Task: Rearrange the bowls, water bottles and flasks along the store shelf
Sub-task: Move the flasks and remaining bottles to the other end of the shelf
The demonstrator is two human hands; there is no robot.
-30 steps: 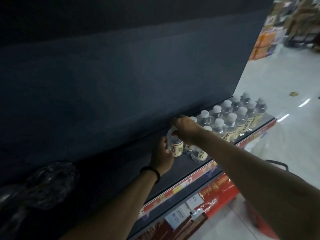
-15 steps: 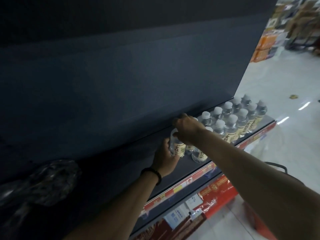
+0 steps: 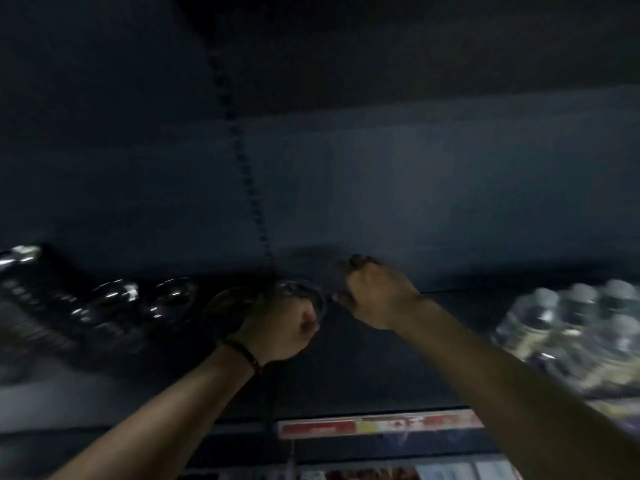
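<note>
On the dark shelf, the left hand grips the rim of a clear bowl, its mouth facing up. The right hand, at the bowl's 3 o'clock, is curled, but blur hides whether it holds anything. Three other bowls sit in a row at 9 o'clock. The water bottles stand upright at 3 o'clock, too blurred to count.

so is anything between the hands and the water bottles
Nothing visible: the shelf between the right hand and the water bottles looks bare, though the frame is dim and blurred. It and the left hand seem to grip a clear bowl.
</note>
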